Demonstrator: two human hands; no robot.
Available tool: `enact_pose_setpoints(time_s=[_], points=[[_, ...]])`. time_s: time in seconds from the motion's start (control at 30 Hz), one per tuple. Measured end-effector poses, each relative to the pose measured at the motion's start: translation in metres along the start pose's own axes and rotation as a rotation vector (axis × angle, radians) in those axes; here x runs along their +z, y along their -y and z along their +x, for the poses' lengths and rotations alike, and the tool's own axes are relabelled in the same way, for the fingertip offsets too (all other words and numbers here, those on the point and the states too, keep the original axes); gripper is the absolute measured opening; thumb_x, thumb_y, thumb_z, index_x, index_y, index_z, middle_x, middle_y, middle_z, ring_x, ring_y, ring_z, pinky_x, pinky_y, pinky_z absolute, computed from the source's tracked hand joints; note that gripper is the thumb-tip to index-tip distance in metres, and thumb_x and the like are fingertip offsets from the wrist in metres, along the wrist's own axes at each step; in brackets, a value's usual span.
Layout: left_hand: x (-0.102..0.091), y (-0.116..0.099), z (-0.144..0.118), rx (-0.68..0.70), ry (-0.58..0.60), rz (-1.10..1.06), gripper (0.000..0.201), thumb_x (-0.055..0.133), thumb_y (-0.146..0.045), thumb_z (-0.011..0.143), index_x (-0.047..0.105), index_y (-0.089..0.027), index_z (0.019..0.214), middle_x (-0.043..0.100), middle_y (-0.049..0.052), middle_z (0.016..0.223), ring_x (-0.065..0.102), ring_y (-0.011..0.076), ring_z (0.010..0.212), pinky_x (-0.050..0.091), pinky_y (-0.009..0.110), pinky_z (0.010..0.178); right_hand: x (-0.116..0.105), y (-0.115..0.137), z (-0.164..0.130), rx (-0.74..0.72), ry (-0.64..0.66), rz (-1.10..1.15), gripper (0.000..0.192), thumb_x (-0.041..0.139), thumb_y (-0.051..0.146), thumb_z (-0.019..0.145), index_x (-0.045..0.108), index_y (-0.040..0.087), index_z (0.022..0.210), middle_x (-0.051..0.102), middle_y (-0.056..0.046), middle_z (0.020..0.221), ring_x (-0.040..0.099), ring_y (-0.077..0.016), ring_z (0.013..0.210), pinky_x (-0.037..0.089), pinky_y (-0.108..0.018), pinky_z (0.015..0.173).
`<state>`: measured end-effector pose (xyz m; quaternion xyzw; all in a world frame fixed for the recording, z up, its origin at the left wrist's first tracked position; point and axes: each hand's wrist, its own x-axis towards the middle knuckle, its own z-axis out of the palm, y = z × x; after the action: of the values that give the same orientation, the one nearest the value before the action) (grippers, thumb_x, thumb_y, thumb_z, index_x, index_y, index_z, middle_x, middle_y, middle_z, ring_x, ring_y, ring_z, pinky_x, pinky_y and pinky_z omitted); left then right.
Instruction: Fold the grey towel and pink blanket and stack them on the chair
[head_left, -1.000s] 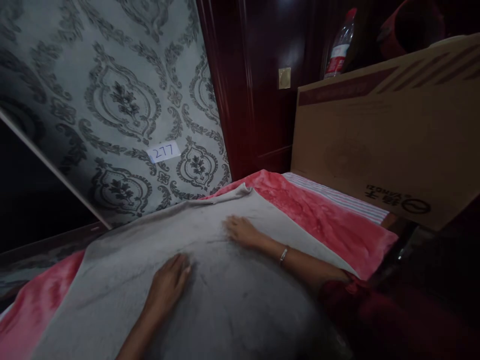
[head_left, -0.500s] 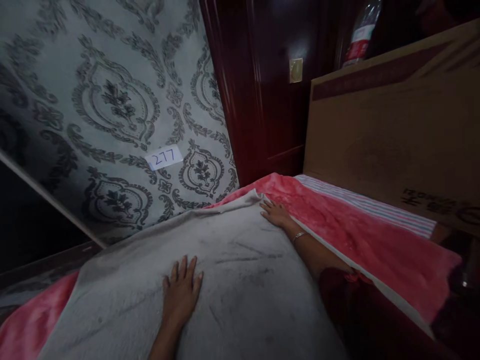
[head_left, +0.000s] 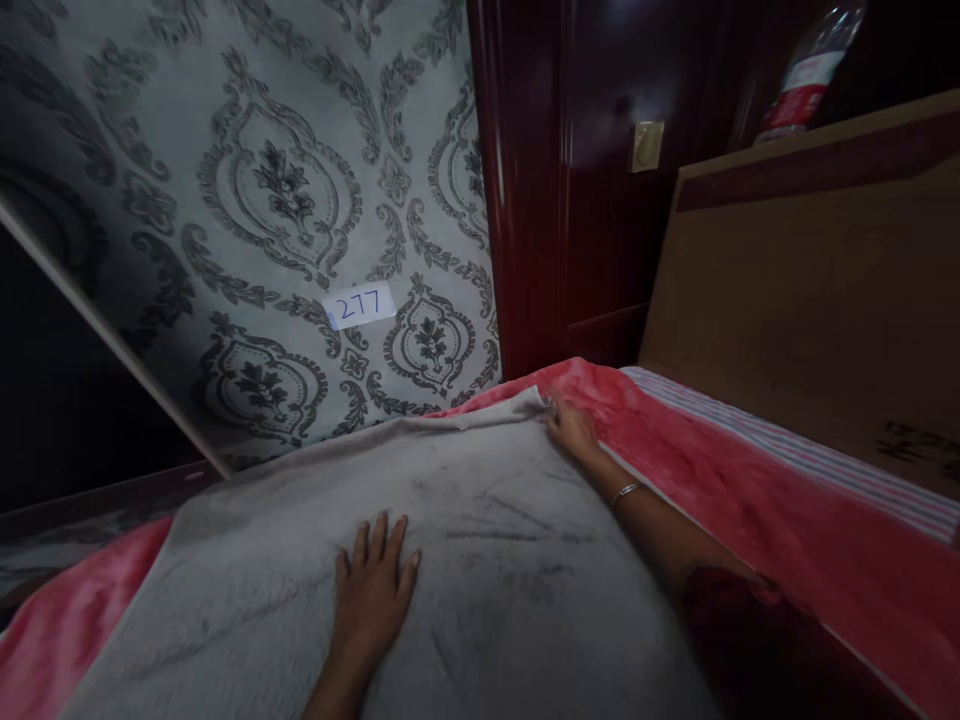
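A grey blanket with dark creases spreads before me over a red plush blanket. My left hand lies flat on the grey blanket, fingers spread and holding nothing. Farther off, my right hand, with a bracelet on its wrist, is at the grey blanket's far right corner. Its fingers are curled in and pinch the raised edge there; the fingertips are partly hidden. Red plush also shows at the lower left.
Patterned wallpaper carries a paper label reading 277. Behind the bed stands a dark red wooden panel. At the right are a large cardboard box, a bottle above its edge and a striped cloth.
My right hand has gone from lying flat to curling its fingers at the grey blanket's corner. My left hand stays flat. The view has shifted slightly left.
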<state>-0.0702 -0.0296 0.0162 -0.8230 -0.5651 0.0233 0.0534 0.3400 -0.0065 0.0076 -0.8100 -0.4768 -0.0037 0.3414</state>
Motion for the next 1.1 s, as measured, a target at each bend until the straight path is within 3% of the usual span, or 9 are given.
enact_pose_setpoints(time_s=[0.1, 0.2, 0.37, 0.47, 0.57, 0.73, 0.83, 0.93, 1.1], points=[[0.001, 0.0, -0.001, -0.006, -0.004, -0.002, 0.056, 0.034, -0.04, 0.103, 0.036, -0.026, 0.158, 0.023, 0.007, 0.167, 0.019, 0.0349, 0.155, 0.024, 0.062, 0.121, 0.01, 0.009, 0.032, 0.023, -0.012, 0.158, 0.047, 0.059, 0.027, 0.09, 0.061, 0.019, 0.135, 0.074, -0.011, 0.109, 0.069, -0.0274, 0.102, 0.054, -0.039, 0.093], [0.004, 0.001, -0.001, 0.003, -0.025, -0.002, 0.056, 0.036, -0.039, 0.102, 0.038, -0.027, 0.157, 0.025, 0.006, 0.167, 0.021, 0.0351, 0.155, 0.024, 0.062, 0.121, 0.017, 0.018, 0.071, 0.051, -0.045, 0.33, 0.035, 0.049, 0.027, 0.096, 0.066, 0.013, 0.123, 0.074, -0.011, 0.091, 0.072, -0.0223, 0.082, 0.059, -0.034, 0.077], [0.01, 0.003, -0.001, 0.012, -0.067, -0.005, 0.056, 0.037, -0.039, 0.101, 0.041, -0.028, 0.155, 0.029, 0.006, 0.166, 0.023, 0.035, 0.154, 0.026, 0.062, 0.12, 0.024, 0.024, 0.109, 0.022, -0.108, 0.468, 0.05, 0.045, 0.025, 0.095, 0.05, 0.014, 0.144, 0.071, -0.015, 0.118, 0.071, -0.022, 0.101, 0.06, -0.036, 0.085], [0.012, 0.004, 0.0, 0.012, -0.073, -0.025, 0.056, 0.039, -0.04, 0.1, 0.042, -0.028, 0.155, 0.031, 0.007, 0.165, 0.024, 0.0348, 0.154, 0.025, 0.062, 0.121, 0.034, 0.022, 0.092, 0.004, -0.128, 0.408, 0.067, 0.048, 0.022, 0.09, 0.035, 0.01, 0.155, 0.058, -0.021, 0.141, 0.058, -0.0293, 0.128, 0.05, -0.049, 0.106], [0.013, 0.005, 0.0, 0.011, -0.068, -0.037, 0.056, 0.038, -0.041, 0.1, 0.042, -0.028, 0.155, 0.031, 0.006, 0.165, 0.024, 0.0346, 0.154, 0.025, 0.062, 0.121, 0.048, 0.027, 0.054, -0.117, -0.125, 0.297, 0.066, 0.046, 0.024, 0.092, 0.036, 0.013, 0.157, 0.04, -0.016, 0.158, 0.033, -0.0297, 0.149, 0.028, -0.052, 0.123], [0.015, 0.007, -0.001, 0.014, -0.065, -0.039, 0.057, 0.037, -0.041, 0.1, 0.041, -0.027, 0.155, 0.031, 0.007, 0.165, 0.023, 0.0349, 0.154, 0.023, 0.063, 0.121, 0.064, 0.045, 0.015, -0.644, 0.375, -0.15, 0.06, 0.042, 0.047, 0.101, 0.038, 0.029, 0.158, 0.031, -0.006, 0.165, 0.025, -0.0268, 0.153, 0.022, -0.053, 0.123], [0.015, 0.007, -0.002, 0.023, -0.079, -0.068, 0.057, 0.038, -0.04, 0.1, 0.043, -0.028, 0.155, 0.032, 0.007, 0.165, 0.024, 0.0343, 0.154, 0.023, 0.063, 0.121, 0.059, 0.037, 0.024, -0.52, 0.482, -0.282, 0.061, 0.035, 0.057, 0.102, 0.034, 0.034, 0.159, 0.024, -0.001, 0.167, 0.017, -0.0276, 0.155, 0.014, -0.056, 0.124], [0.013, 0.006, -0.003, 0.023, -0.072, -0.078, 0.057, 0.037, -0.041, 0.1, 0.042, -0.028, 0.155, 0.031, 0.006, 0.165, 0.023, 0.0339, 0.154, 0.023, 0.062, 0.122, 0.047, 0.019, 0.039, -0.367, 0.436, -0.329, 0.061, 0.029, 0.054, 0.104, 0.03, 0.031, 0.161, 0.022, -0.003, 0.168, 0.015, -0.029, 0.155, 0.013, -0.06, 0.123], [0.007, 0.002, -0.003, 0.007, -0.03, -0.072, 0.057, 0.038, -0.042, 0.1, 0.04, -0.029, 0.156, 0.028, 0.006, 0.166, 0.021, 0.0345, 0.155, 0.022, 0.062, 0.122, 0.039, 0.007, 0.041, -0.301, 0.374, -0.35, 0.059, 0.028, 0.047, 0.105, 0.029, 0.031, 0.161, 0.025, -0.001, 0.167, 0.017, -0.0261, 0.155, 0.017, -0.055, 0.123]])
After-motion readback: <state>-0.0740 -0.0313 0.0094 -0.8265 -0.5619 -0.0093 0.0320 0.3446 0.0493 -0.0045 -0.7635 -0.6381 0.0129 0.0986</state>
